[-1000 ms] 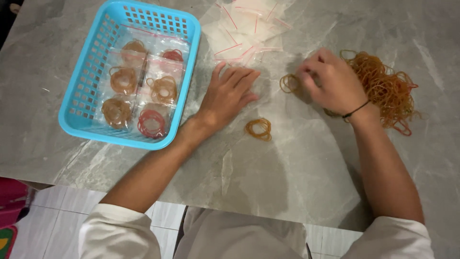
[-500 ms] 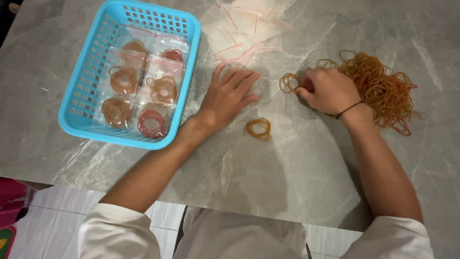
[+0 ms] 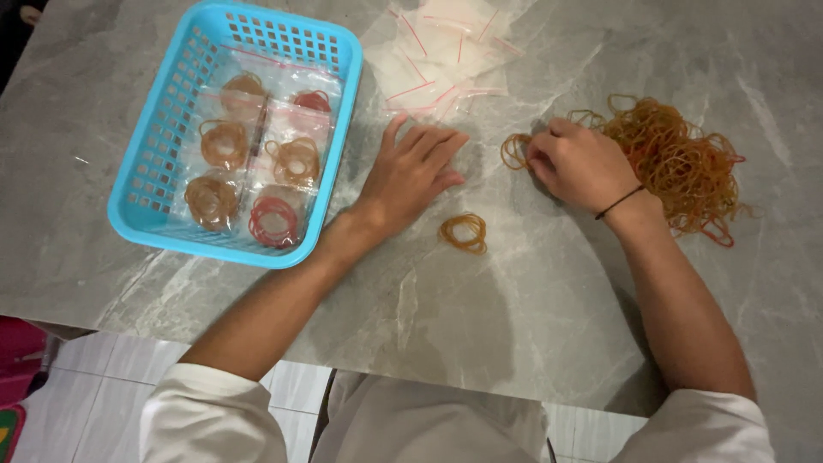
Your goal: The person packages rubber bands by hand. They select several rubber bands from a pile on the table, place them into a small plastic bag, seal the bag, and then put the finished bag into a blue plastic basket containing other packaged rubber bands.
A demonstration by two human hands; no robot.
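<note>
My left hand lies flat on the grey stone table, fingers spread, holding nothing, just right of a blue plastic basket. My right hand is curled, its fingertips pinching a small bunch of tan rubber bands on the table. Behind that hand spreads a big loose pile of orange and tan rubber bands. Another small bunch of rubber bands lies between my two hands, nearer to me.
The basket holds several clear zip bags with bundled rubber bands, tan and red. Empty clear zip bags with red strips lie on the table beyond my left hand. The table's near edge runs across, above a tiled floor.
My right hand has drawn in from the big pile toward the small bunch at its left and closed its fingers on it. The left hand has stayed flat.
</note>
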